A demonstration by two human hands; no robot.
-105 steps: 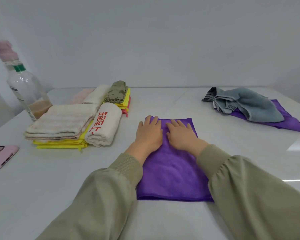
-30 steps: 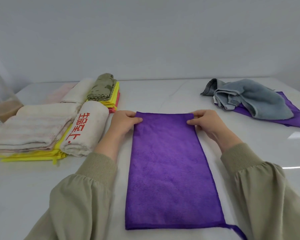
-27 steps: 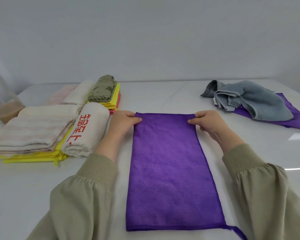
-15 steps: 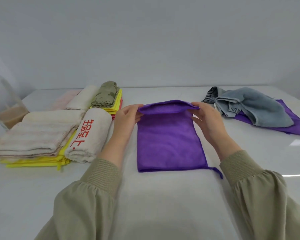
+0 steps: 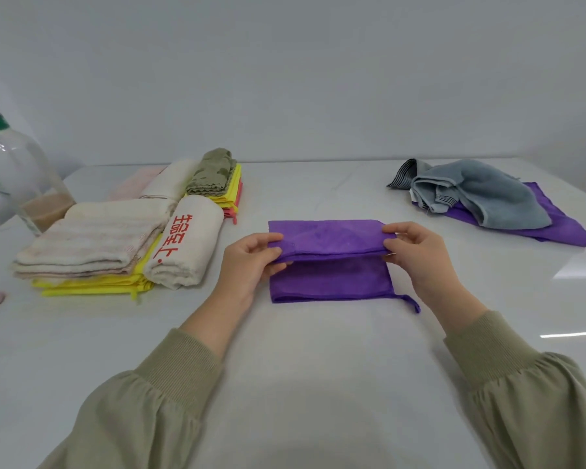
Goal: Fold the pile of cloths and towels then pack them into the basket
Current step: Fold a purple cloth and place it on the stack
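Two hands are counted: the left hand (image 5: 251, 262) and the right hand (image 5: 416, 255). Two purple cloths are seen, the near purple cloth (image 5: 329, 279) and the far purple cloth (image 5: 569, 231). One grey towel (image 5: 494, 194), one olive cloth (image 5: 214, 170), one pink towel (image 5: 132, 184) and one bottle (image 5: 11, 170) are counted. Three cream towels are found: striped towel (image 5: 92, 238), lettered towel (image 5: 186, 242), rolled towel (image 5: 170, 179).

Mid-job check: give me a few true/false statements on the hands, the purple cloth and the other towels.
The left hand and right hand each pinch the purple cloth at its raised edge. True.
The grey towel lies neatly folded. False: it lies crumpled on a second purple cloth.
The towel with red characters lies on the left hand's side. True.
A basket is in view. False: none shows.
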